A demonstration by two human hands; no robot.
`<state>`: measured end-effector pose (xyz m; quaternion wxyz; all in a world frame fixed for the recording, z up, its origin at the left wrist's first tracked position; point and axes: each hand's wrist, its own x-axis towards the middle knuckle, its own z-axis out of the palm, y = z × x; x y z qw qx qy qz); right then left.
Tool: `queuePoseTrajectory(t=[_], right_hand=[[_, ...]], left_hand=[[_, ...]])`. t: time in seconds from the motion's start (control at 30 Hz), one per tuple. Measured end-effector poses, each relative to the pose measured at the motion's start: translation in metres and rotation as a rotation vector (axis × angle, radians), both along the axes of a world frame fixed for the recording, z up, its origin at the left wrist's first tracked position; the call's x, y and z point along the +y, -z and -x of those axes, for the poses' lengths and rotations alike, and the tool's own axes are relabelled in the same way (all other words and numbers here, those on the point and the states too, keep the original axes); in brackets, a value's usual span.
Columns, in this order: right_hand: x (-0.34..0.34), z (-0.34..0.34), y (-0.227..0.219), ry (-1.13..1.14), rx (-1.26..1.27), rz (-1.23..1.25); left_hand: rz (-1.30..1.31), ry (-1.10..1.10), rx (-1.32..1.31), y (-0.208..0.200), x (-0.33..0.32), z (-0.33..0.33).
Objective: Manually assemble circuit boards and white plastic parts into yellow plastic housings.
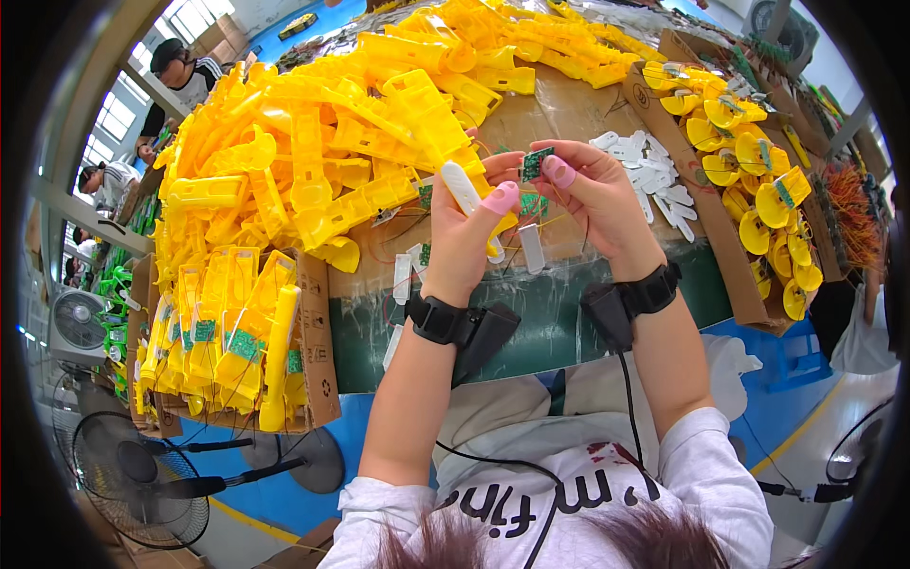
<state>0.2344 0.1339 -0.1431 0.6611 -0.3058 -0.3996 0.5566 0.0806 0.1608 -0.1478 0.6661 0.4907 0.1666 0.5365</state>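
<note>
My left hand [463, 232] is closed around a long yellow plastic housing [427, 112], which slants up and away from me. A white rounded plastic strip [461, 188] lies along that housing, beside my thumb. Between the fingertips of my right hand [607, 199] is a small green circuit board [536, 164], with thin wires near it. My left fingertips reach close to the board's left edge; whether they touch it I cannot tell. Pink covers show on thumb and fingertips. Below my hands, another green board [534, 205] and a white strip [532, 248] lie on the table.
Yellow housings [308, 142] are heaped at the left and back. A carton [320, 341] at front left and another carton [697, 180] at right hold housings with boards. White strips [640, 171] are piled right of my hands. A fan [133, 465] stands at lower left.
</note>
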Motion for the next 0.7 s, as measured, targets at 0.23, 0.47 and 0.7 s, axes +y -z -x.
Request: queuePoseTrajectory(t=[0.23,0.47,0.7], right_hand=[[0.002,-0.005,0.006,0.052,-0.047,0.055],[0.006,-0.011,0.012,0.167,-0.086,0.1],[0.007,-0.008,0.015,0.255,-0.113,0.07]], left_hand=[[-0.045,-0.041,0.111,0.002,0.0,-0.002],[-0.025,-0.001,0.077,0.005,0.002,-0.002],[-0.163,-0.093,0.151,0.006,-0.003,-0.006]])
